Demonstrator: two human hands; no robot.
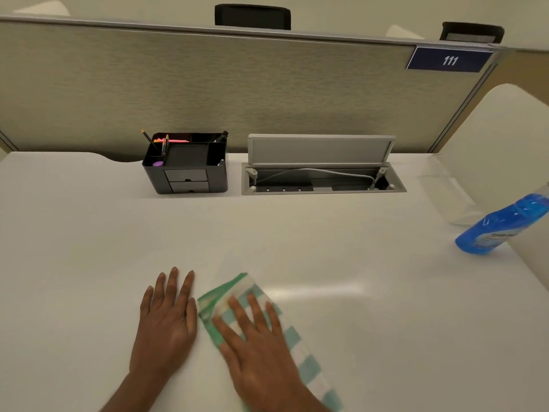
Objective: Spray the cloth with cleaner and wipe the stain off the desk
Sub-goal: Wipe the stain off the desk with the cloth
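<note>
A green and white checked cloth [300, 340] lies folded on the white desk [297, 233] near the front edge. My right hand [255, 346] presses flat on the cloth with fingers spread. Just left of the cloth, my left hand [166, 319] rests flat on the bare desk, holding nothing. A blue cleaner bottle [499, 226] stands at the far right of the desk, well away from both hands; its top is cut off by the frame edge. I cannot make out a stain on the desk surface.
A black desk organiser [185, 163] with pencils stands at the back centre-left. To its right is an open cable hatch [322, 173] with its lid up. A fabric partition [208, 84] closes off the back, and a white side panel [505, 144] rises at the right.
</note>
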